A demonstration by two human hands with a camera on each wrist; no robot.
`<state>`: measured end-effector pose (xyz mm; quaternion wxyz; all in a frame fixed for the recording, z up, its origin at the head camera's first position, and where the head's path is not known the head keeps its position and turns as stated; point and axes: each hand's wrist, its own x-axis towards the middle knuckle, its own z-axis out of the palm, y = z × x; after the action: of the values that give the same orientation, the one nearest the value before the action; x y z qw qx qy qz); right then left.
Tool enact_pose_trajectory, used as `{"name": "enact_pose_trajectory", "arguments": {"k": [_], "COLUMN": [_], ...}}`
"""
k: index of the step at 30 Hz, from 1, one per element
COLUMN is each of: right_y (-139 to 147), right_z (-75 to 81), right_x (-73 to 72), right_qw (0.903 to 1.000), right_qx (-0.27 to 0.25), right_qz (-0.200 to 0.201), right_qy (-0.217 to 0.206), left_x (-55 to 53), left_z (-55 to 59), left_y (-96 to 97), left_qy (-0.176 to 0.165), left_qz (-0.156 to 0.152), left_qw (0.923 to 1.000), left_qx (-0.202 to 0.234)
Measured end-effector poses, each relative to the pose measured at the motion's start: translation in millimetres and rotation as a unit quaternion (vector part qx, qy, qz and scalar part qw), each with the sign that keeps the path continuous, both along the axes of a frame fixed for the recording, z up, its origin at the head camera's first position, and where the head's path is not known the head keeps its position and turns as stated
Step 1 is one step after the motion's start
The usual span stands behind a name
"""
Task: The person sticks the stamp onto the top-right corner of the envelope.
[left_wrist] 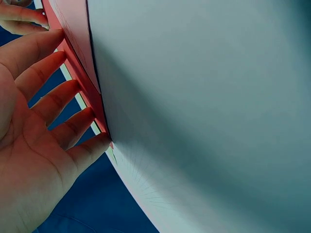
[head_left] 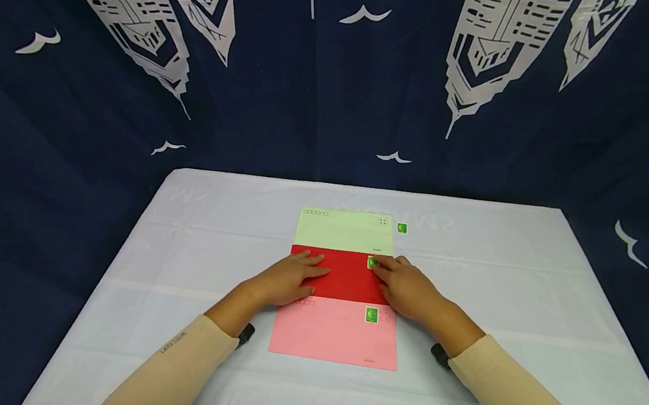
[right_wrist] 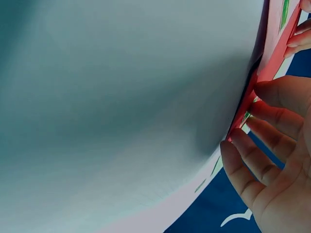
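A red envelope lies between a light green envelope and a pink envelope. My left hand rests on the red envelope's left end with fingers spread. On its right end, my right hand has its fingertips at a green stamp in the upper right corner, partly covering it. A second green stamp sits on the pink envelope's upper right. In the wrist views the fingers of the left hand and the right hand are extended, fingertips on the red paper.
One loose green stamp lies on the white tablecloth, just right of the light green envelope. Behind the table hangs a dark blue curtain printed with white buildings and birds.
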<state>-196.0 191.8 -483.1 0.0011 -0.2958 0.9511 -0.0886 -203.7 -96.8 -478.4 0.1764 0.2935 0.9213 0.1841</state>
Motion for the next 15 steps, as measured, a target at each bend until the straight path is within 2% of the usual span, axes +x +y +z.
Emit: {"name": "enact_pose_trajectory", "arguments": {"k": [7,15], "right_y": [-0.4,-0.5], "right_z": [3.4,6.1], "right_x": [-4.5,-10.5], "right_qw": [0.9996,0.9992], "right_qx": [0.021,0.020], "right_qz": [0.013,0.019], "right_qy": [-0.012,-0.027], "left_x": [0.2,0.1], "left_z": [0.4,0.4], "left_y": [-0.5,-1.4], "left_qy": [0.000,0.000], "left_qz": [-0.003,-0.003], "left_qw": [1.0000,1.0000], "left_qx": [0.000,0.002]}}
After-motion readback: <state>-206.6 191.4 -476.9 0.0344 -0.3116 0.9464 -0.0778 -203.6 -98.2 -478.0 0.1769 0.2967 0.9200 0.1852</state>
